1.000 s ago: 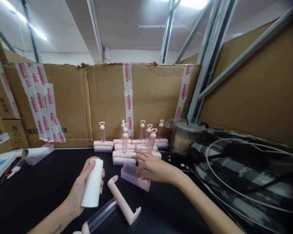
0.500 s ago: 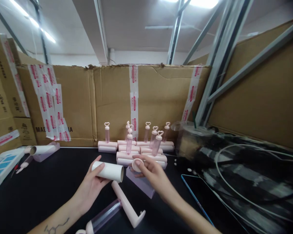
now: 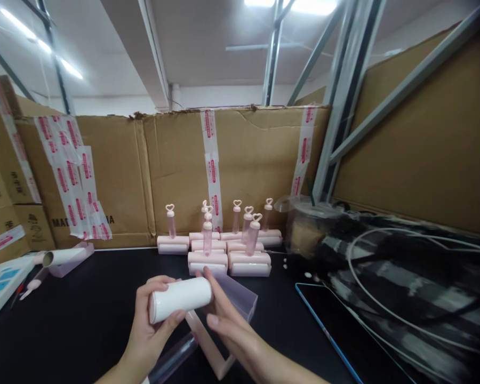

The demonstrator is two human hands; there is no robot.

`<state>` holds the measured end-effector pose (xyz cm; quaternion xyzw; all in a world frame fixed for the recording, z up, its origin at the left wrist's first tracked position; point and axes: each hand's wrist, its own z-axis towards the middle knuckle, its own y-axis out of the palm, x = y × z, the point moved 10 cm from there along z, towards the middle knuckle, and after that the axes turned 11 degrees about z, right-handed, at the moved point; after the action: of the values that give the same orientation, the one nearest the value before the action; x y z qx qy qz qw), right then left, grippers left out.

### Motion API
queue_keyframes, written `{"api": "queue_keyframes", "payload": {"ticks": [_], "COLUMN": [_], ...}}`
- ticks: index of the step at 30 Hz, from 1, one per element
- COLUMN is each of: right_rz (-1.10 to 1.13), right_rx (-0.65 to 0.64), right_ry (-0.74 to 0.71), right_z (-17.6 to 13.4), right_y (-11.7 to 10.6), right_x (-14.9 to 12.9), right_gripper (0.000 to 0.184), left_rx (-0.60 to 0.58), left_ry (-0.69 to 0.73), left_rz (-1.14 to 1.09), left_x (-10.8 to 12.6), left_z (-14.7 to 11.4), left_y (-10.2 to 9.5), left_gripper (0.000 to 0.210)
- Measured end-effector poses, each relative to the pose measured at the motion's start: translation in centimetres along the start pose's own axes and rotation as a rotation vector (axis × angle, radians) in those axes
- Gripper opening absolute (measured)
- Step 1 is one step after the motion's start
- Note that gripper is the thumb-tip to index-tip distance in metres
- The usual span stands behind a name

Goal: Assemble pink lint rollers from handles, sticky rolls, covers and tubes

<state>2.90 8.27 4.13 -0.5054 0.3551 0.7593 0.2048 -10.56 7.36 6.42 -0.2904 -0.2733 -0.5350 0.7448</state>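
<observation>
A white sticky-paper roll is held up above the black table, lying roughly level. My left hand is closed around its left part, fingers over the top and thumb below. At the roll's right end, my right hand rests against it with fingers stretched and thumb apart. The round cap seen earlier cannot be made out now; the right hand covers that end. Below the hands lie a pink handle, a clear pinkish tube and a translucent lilac cover, each partly hidden.
Several pink lint rollers with heart-topped handles stand at the back against a cardboard wall. To the right are a drink cup, a blue-edged tablet and a cable. Another roll lies at the left.
The roll has turned and tilted up at its right end. My right hand has moved left from beside the roll onto its end, and the round cap has gone from sight.
</observation>
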Motion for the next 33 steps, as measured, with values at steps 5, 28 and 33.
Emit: {"api": "queue_keyframes", "payload": {"ticks": [5,28,33], "right_rz": [-0.092,-0.363,-0.442], "right_rx": [-0.062,0.144,0.085], "right_ry": [-0.042,-0.284,-0.249], "right_z": [-0.1,-1.0,-0.8], "right_y": [0.5,-0.5,-0.1], "right_x": [-0.8,-2.1,-2.8], "right_gripper": [0.084,0.069,0.060], "left_rx": [-0.106,-0.166,-0.026], "left_ry": [0.150,0.265,-0.357], "left_rz": [-0.024,0.056,-0.292], "left_x": [1.7,3.1,-1.4], "left_z": [-0.6,-1.5,-1.1], "left_y": [1.1,2.0,1.1], "left_gripper": [0.040,0.044,0.036]}}
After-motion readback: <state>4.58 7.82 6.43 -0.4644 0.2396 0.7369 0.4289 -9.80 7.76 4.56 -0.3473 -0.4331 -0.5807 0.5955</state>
